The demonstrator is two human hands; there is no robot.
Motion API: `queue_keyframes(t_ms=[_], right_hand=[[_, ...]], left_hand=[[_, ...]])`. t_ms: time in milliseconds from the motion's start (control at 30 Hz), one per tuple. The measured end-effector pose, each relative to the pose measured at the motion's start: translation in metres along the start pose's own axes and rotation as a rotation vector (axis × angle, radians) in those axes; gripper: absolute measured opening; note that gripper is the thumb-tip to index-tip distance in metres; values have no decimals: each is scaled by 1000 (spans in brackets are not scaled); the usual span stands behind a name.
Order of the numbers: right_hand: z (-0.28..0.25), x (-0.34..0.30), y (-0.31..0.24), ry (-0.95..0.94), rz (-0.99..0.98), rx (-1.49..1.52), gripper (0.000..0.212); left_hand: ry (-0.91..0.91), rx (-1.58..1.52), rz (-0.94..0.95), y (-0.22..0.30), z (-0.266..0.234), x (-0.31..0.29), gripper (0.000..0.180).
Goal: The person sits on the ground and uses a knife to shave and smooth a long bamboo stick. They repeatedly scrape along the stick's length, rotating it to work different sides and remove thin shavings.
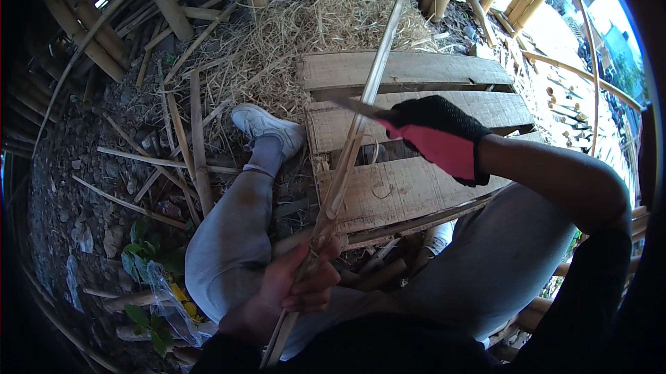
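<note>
The left hand (295, 284) has its grip clamped on a split bamboo strip (354, 131) running far over the wooden pallet (409, 72). The gloved right hand (440, 138) grips a knife (354, 107) at the strip's right edge.

Dirt ground (83, 166): wooden pallet (416, 72), straw pile (298, 34), bamboo offcuts (198, 145).

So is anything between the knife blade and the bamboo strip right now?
Nothing visible. The gloved right hand holds the knife with its blade right at the bamboo strip, whose lower end the bare left hand grips above the wooden pallet.
</note>
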State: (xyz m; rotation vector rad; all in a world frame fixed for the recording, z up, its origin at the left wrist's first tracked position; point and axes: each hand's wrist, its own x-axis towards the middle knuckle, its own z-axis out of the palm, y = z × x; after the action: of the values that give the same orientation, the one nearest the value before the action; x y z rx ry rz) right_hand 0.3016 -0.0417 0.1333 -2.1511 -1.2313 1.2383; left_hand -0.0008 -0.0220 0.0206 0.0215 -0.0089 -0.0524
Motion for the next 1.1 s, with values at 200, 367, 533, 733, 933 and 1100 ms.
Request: queue_keyframes(t_ms=[200,367,533,733,933,1100], right_hand=[[-1,0,-3,74,19,81,31],[-3,-4,-13,-1,49,134,26],[7,-11,-23,-177,-19,-10,25],[7,-23,-34,-233,160,70,37],[5,-22,-18,-123,119,366,26],[-8,-16,-27,25,48,392,23]], left_hand=[[161,-27,56,-2,-1,-4,31],[152,4,-8,-2,7,-8,34],[100,31,-35,-5,7,-7,36],[104,-36,-57,-9,5,-7,39],[113,-30,-1,-7,11,-5,36],[66,25,-1,-2,5,-9,37]])
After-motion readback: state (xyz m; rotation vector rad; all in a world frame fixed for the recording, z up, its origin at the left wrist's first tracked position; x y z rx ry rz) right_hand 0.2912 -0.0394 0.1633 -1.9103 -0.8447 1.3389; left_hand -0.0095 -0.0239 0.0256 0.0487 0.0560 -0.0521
